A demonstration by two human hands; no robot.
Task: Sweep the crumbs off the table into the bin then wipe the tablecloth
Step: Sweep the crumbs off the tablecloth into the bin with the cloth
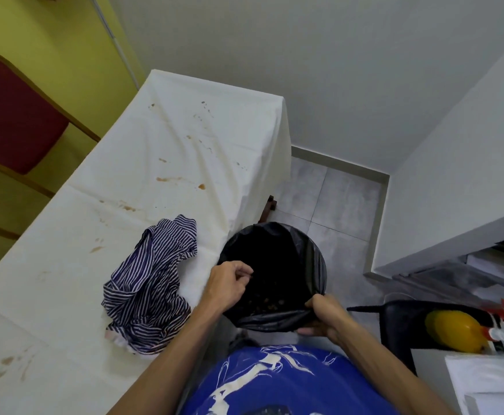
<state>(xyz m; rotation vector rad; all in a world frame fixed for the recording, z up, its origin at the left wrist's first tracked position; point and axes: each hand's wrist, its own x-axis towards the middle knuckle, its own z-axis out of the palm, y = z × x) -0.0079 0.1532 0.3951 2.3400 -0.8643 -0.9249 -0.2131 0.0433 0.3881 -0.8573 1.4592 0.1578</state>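
The tablecloth (167, 145) covers the table completely and runs off the left and near edges. The left hand (228, 284) curls over the bin (274, 250); whether its grip holds anything cannot be told. Specks deep in the black liner are too small to identify. At the right edge a yellow bottle (454, 330) is blurred, its red-and-white top smeared.
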